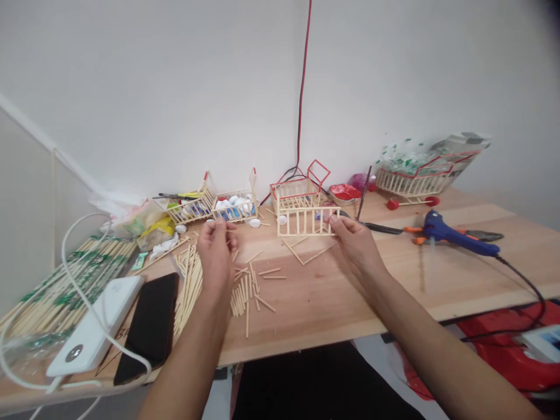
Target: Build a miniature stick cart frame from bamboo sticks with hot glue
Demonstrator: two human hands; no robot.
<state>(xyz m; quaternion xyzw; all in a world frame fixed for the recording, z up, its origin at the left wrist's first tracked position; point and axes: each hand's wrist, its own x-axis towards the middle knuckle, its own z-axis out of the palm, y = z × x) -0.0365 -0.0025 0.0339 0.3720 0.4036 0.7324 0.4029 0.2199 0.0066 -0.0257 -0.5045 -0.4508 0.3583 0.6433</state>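
My right hand (pixel 356 239) pinches the right end of a small ladder-like wooden stick frame (pixel 306 223), raised upright above the table. To the left, my left hand (pixel 214 251) is closed, thumb and fingertips together; what they hold, if anything, is hidden. Around and below it lie short cut wooden sticks (pixel 245 291) and a pile of longer sticks (pixel 188 286). Behind the held frame stands a stick cart (pixel 295 189) with red edging. Two loose sticks (pixel 293 252) lie in a V just under the frame.
At the back left are stick carts, one holding white and blue pieces (pixel 234 207). A red paint dish (pixel 345 193) and a filled cart (pixel 411 181) stand farther right. A blue glue gun (pixel 459 233) lies right; a phone (pixel 151 321), power bank (pixel 96 324) and bundled skewers (pixel 83 280) lie left.
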